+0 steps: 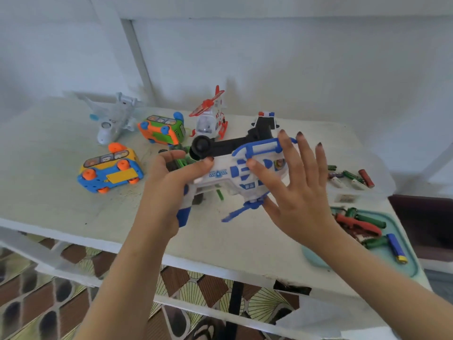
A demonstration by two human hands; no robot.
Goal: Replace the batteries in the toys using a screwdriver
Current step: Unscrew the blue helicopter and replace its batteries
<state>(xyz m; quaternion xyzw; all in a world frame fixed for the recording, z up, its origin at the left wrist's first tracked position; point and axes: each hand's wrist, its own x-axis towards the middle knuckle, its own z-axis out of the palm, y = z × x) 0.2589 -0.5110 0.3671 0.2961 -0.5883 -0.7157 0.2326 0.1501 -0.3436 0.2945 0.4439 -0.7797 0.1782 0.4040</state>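
Note:
A white and blue toy helicopter (pixel 228 175) is held on its side above the table's middle. My left hand (pixel 166 192) grips its tail end, thumb on top. My right hand (pixel 299 192) lies flat against its body and blue skid with the fingers spread straight. Loose batteries (pixel 353 179) lie to the right of the helicopter. A teal tray (pixel 407 263) at the right front corner holds more batteries, a red and green tool and a blue and yellow item. No screwdriver is plainly recognisable.
Other toys stand behind on the white table (pixel 73 204): a blue and yellow bus (pixel 110 170) upside down, an orange and green bus (pixel 161 130), a white plane (pixel 115 119), a red and white helicopter (pixel 212 116), a black police vehicle (pixel 259 128). A green toy lies under the held helicopter.

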